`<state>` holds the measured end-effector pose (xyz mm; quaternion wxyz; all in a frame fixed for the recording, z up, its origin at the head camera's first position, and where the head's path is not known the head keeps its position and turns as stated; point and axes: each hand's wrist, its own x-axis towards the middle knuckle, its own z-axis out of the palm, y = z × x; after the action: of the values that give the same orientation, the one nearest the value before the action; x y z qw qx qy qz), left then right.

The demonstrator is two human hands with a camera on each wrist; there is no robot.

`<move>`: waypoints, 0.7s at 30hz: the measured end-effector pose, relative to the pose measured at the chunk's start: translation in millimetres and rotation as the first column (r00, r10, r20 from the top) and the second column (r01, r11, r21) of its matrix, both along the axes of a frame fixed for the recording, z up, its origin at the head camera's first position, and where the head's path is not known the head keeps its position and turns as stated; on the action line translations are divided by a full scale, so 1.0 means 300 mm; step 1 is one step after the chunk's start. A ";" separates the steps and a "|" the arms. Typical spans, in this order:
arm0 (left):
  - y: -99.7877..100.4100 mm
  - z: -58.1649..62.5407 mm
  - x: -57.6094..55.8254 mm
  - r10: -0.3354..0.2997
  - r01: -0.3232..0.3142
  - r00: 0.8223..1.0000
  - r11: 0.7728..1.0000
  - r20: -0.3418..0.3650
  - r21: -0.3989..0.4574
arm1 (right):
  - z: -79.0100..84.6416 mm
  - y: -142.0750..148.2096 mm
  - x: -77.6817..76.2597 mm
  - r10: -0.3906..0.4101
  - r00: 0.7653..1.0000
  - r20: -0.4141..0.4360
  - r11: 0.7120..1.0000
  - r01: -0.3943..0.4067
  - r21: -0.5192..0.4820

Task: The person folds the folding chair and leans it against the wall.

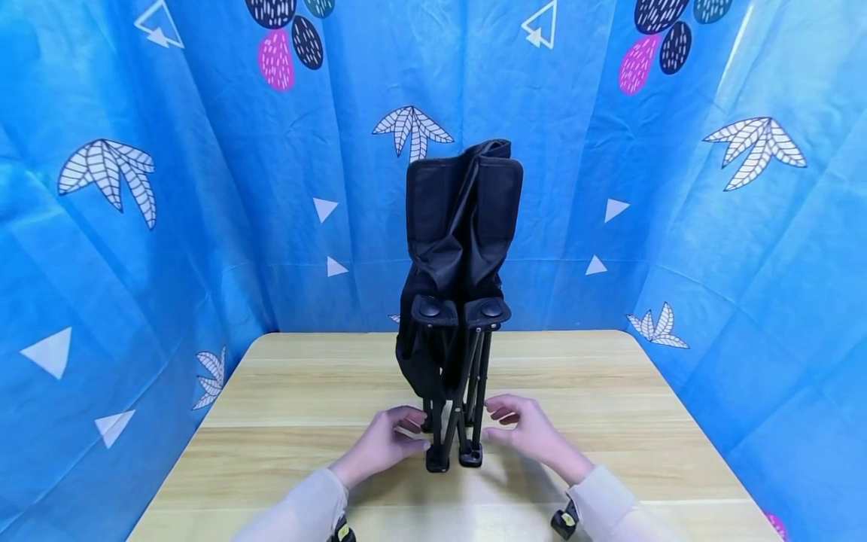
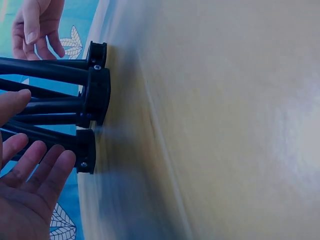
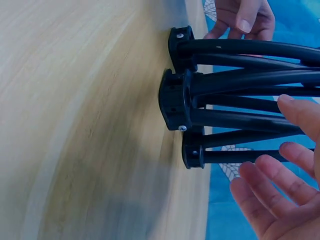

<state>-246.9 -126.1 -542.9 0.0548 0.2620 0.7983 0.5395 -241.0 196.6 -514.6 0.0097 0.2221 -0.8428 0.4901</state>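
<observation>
A folded black camping chair (image 1: 443, 263) stands upright on the wooden table, its fabric bunched above thin black legs (image 1: 457, 421). To the left of the legs is my left hand (image 1: 386, 440), fingers loosely bent and fingertips close to them. My right hand (image 1: 528, 430) mirrors it on the other side, thumb and fingers apart. Both wrist views show the plastic feet (image 2: 97, 95) resting on the tabletop, with screws in them. Neither hand curls round a leg; whether a fingertip touches one, I cannot tell.
The light wooden table (image 1: 291, 391) has rounded far corners. Blue patterned curtains (image 1: 325, 188) hang behind it and along both sides. Black straps or devices (image 1: 565, 521) sit at the wrists.
</observation>
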 end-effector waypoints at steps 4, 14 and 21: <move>0.016 -0.003 0.004 0.003 -0.003 1.000 1.000 -0.022 0.004 | -0.003 -0.009 0.000 -0.001 1.000 0.012 1.000 0.001 -0.004; 0.061 -0.012 0.010 0.011 -0.012 1.000 0.999 0.017 0.031 | -0.028 -0.036 -0.006 0.034 0.999 0.025 0.997 -0.032 -0.073; 0.083 -0.011 0.013 0.012 -0.016 0.998 0.999 0.062 0.050 | -0.032 -0.055 -0.003 0.044 0.998 0.046 0.992 -0.039 -0.116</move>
<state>-243.0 -101.2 -546.2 0.0692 0.2407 0.7842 0.5677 -242.0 180.1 -524.4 -0.0082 0.2267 -0.8083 0.5433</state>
